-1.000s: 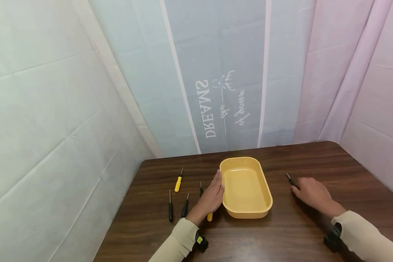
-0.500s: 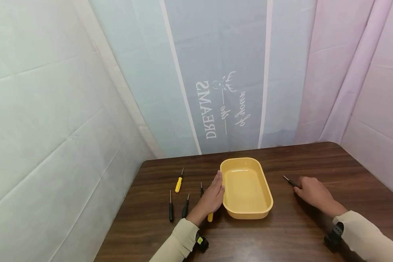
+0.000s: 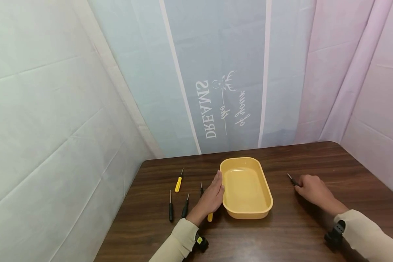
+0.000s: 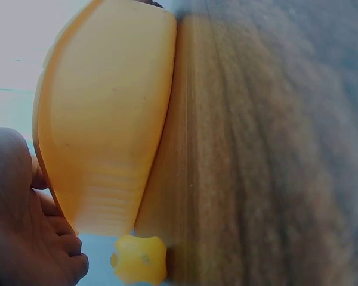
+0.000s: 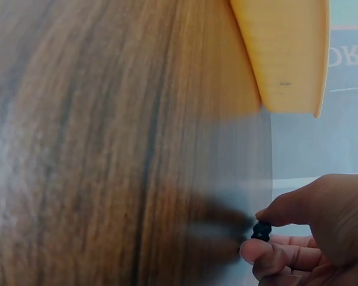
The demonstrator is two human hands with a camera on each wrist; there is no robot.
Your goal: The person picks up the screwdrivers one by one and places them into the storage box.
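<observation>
The right hand (image 3: 311,190) pinches a small black screwdriver (image 3: 292,179) between thumb and fingertips, over the right side of the brown wooden surface (image 3: 301,233). The right wrist view shows the dark handle end nipped between thumb and forefinger (image 5: 261,231). Compared with half a second ago the tool's tip points more toward the far edge than it did, and the fingers have curled tighter round the handle; I judge that the screwdriver is now properly in the grip and coming off the wood, though the pictures do not settle whether it is fully clear of it.

The left hand (image 3: 212,199) has not moved: it lies with fingers straight against the left long wall of the yellow plastic tray (image 3: 246,187), steadying it and gripping nothing. The tray sits near the middle of the surface, toward the far edge, and holds nothing visible. Under the left hand a yellow-handled screwdriver (image 3: 210,217) pokes out, its butt end close to the tray wall in the left wrist view (image 4: 139,258).

Toward the left edge lie another yellow screwdriver (image 3: 178,183) and two black ones (image 3: 170,211) (image 3: 185,209), untouched, with a further black tip (image 3: 201,189) just beside the left hand.
</observation>
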